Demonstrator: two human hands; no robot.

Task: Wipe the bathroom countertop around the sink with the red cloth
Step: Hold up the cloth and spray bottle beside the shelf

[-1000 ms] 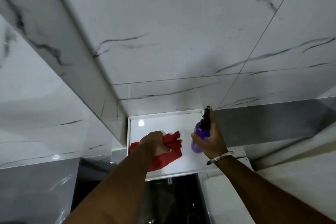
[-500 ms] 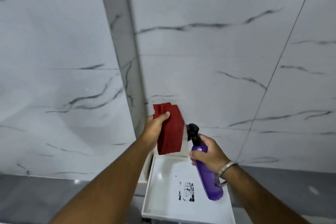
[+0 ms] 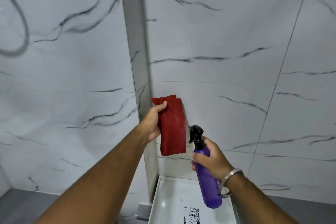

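My left hand [image 3: 153, 123] holds the folded red cloth [image 3: 172, 129] up in the air against the marble wall, the cloth hanging down from my thumb and fingers. My right hand [image 3: 211, 160] grips a purple spray bottle [image 3: 207, 183] with a black trigger nozzle, tilted, just right of and below the cloth. Under both hands lies a white rimmed countertop surface [image 3: 163, 203] with a black printed mark on it. No sink is in view.
White marble tiles with dark veins [image 3: 236, 51] fill the wall ahead, and a protruding tiled column edge [image 3: 134, 42] runs down to the left of the cloth. A grey ledge [image 3: 27, 205] lies at the lower left. A metal bangle [image 3: 229, 182] circles my right wrist.
The cloth was pressed on the white surface a second ago; my left hand has lifted it clear. My right hand with the bottle has also risen, and my view has tilted up toward the wall.
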